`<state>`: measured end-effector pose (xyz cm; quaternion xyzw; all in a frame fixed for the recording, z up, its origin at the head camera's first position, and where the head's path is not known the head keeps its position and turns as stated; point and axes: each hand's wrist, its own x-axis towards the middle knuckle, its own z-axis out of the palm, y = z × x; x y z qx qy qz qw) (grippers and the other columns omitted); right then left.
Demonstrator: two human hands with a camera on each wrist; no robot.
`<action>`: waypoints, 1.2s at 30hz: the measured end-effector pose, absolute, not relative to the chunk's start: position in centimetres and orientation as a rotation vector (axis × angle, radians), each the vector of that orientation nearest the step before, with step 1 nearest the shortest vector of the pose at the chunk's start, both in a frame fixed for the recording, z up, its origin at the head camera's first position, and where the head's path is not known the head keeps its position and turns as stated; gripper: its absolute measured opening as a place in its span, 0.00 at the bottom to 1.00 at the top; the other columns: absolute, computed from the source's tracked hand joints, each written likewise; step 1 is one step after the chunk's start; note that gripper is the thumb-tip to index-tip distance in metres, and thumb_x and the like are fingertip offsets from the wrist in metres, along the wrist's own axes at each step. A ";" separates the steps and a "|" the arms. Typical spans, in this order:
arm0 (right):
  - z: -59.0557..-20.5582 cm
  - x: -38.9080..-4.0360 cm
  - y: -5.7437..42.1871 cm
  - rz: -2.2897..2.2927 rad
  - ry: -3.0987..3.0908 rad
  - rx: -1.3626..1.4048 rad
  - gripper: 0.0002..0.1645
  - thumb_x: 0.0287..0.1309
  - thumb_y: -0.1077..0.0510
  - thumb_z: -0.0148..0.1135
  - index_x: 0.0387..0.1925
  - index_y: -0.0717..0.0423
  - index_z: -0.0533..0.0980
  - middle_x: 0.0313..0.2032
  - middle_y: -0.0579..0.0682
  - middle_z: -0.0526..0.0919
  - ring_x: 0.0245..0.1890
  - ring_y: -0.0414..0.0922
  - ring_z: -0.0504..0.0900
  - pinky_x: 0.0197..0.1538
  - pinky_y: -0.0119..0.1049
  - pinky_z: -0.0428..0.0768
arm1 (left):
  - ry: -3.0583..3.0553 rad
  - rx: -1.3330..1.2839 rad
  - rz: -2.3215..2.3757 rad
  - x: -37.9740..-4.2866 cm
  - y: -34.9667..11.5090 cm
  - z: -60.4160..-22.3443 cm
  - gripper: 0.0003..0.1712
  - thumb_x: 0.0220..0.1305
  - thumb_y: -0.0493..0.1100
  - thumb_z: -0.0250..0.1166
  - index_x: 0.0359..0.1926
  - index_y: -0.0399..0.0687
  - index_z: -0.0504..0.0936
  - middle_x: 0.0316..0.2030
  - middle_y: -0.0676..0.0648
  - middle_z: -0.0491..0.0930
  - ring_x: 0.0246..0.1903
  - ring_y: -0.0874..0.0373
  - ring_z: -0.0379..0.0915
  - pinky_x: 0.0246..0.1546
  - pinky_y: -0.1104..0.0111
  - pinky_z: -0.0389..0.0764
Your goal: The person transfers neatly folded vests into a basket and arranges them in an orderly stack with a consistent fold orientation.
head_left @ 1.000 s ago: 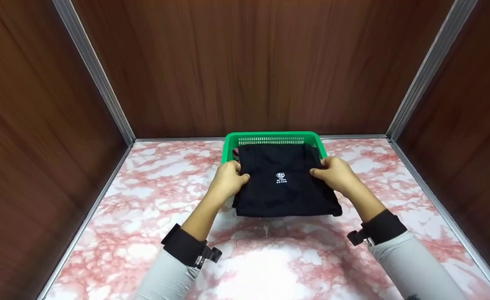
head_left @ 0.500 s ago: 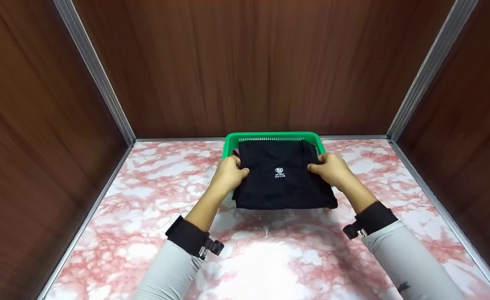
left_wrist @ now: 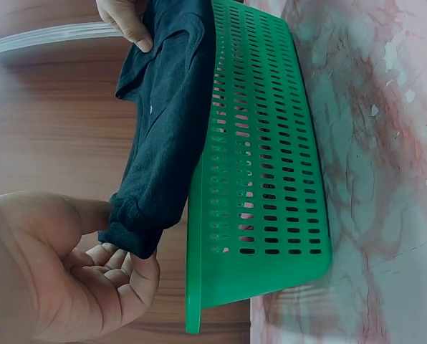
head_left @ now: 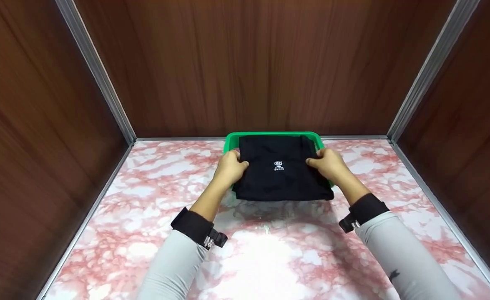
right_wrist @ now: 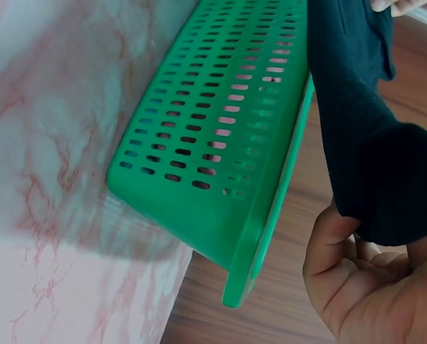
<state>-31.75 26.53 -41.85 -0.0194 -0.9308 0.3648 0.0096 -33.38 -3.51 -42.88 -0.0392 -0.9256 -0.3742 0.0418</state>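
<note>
A folded black cloth garment [head_left: 276, 179] with a small white print is held flat over a green plastic basket [head_left: 231, 143]. My left hand [head_left: 229, 168] pinches its left side between thumb and fingers, and my right hand [head_left: 329, 165] pinches the right side the same way. In the left wrist view the folded garment [left_wrist: 163, 143] hangs just above the rim of the basket [left_wrist: 271, 165]. The right wrist view shows the thick folded edge of the garment [right_wrist: 357, 122] beside the basket's rim. Most of the basket's inside is hidden under the cloth.
The basket stands on a pink and white marbled table [head_left: 165, 179], close to the brown wood-grain back wall [head_left: 253, 66]. Similar panels [head_left: 36, 137] rise at both sides, with grey metal strips [head_left: 99, 71] at the corners.
Both hands have moved forward, away from the body, carrying the garment farther over the basket. More of the basket's opening is now covered. The grip of both hands looks the same.
</note>
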 end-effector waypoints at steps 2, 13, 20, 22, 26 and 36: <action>-42.0 -32.1 26.6 1.137 -2.904 -0.075 0.30 0.60 0.48 0.62 0.55 0.68 0.72 0.54 0.64 0.75 0.51 0.55 0.72 0.57 0.52 0.73 | -2.831 -0.108 -1.136 -33.6 -3.4 -42.9 0.17 0.62 0.46 0.64 0.26 0.47 0.65 0.26 0.50 0.62 0.31 0.55 0.62 0.35 0.63 0.68; -42.3 -33.7 26.6 1.149 -2.895 -0.093 0.28 0.62 0.48 0.60 0.53 0.67 0.73 0.53 0.64 0.75 0.50 0.55 0.72 0.56 0.52 0.72 | -2.854 -0.047 -1.076 -35.4 -2.8 -42.5 0.23 0.64 0.47 0.63 0.55 0.39 0.75 0.56 0.41 0.77 0.58 0.49 0.71 0.59 0.59 0.71; -42.4 -34.7 26.2 1.103 -2.863 -0.088 0.35 0.61 0.47 0.60 0.60 0.70 0.69 0.61 0.67 0.71 0.61 0.60 0.69 0.64 0.51 0.68 | -2.808 -0.005 -1.090 -36.3 -2.7 -42.5 0.20 0.63 0.45 0.64 0.53 0.40 0.77 0.53 0.42 0.79 0.56 0.50 0.73 0.58 0.59 0.72; -42.3 -34.9 26.0 1.098 -2.855 -0.091 0.36 0.61 0.47 0.61 0.60 0.69 0.69 0.61 0.67 0.71 0.61 0.60 0.69 0.64 0.51 0.68 | -2.802 0.008 -1.082 -36.6 -2.8 -42.7 0.20 0.63 0.46 0.63 0.53 0.41 0.77 0.53 0.43 0.79 0.56 0.51 0.73 0.57 0.59 0.72; -42.3 -35.3 25.8 1.095 -2.848 -0.099 0.34 0.61 0.48 0.61 0.60 0.69 0.69 0.62 0.66 0.71 0.62 0.59 0.69 0.65 0.51 0.67 | -2.785 0.023 -1.073 -36.9 -2.8 -42.9 0.19 0.63 0.46 0.64 0.52 0.42 0.78 0.52 0.43 0.80 0.55 0.50 0.74 0.55 0.58 0.74; -42.2 -36.2 25.4 1.024 -2.824 -0.113 0.27 0.63 0.49 0.60 0.53 0.67 0.73 0.56 0.65 0.75 0.56 0.58 0.72 0.62 0.52 0.68 | -2.742 0.081 -1.128 -37.4 -2.5 -42.9 0.21 0.64 0.46 0.63 0.56 0.44 0.76 0.55 0.45 0.79 0.56 0.52 0.74 0.56 0.58 0.74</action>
